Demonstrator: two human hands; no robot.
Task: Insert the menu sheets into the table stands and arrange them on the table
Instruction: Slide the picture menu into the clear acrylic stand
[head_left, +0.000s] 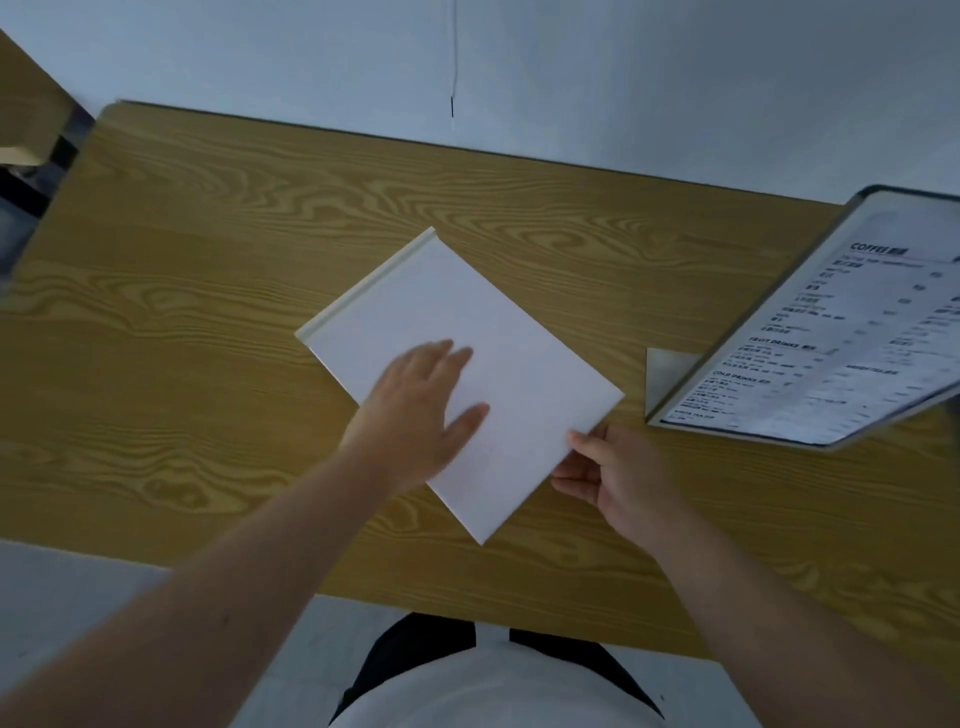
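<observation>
Filling most of the view is a long worktop (208, 322) made of yellow-brown wood with wavy grain lines and a rounded far corner. Behind it is a plain, smooth, pale wall (623, 78) with a thin dark cord (454, 57) hanging down it.

On the right side of the worktop stands a table stand (810, 332), leaning back, with rounded corners and a dark thin edge. A menu sheet (857, 338) is inside it, white with small black print; the word "COFFEE" shows near the top. The stand's foot is a flat grey piece (667, 371) lying on the wood.

In the middle of the worktop lies a second table stand (519, 374). It is a flat white rectangle turned like a diamond, smooth and blank on top. A thicker pale strip (371, 283) runs along its far-left edge.

The left hand (421, 410) rests flat on this white stand, fingers spread out, and looks a little blurred. The right hand (618, 478) pinches the near-right edge of the same stand, thumb on top and fingers curled below it.

The two stands are near each other but not touching.
</observation>
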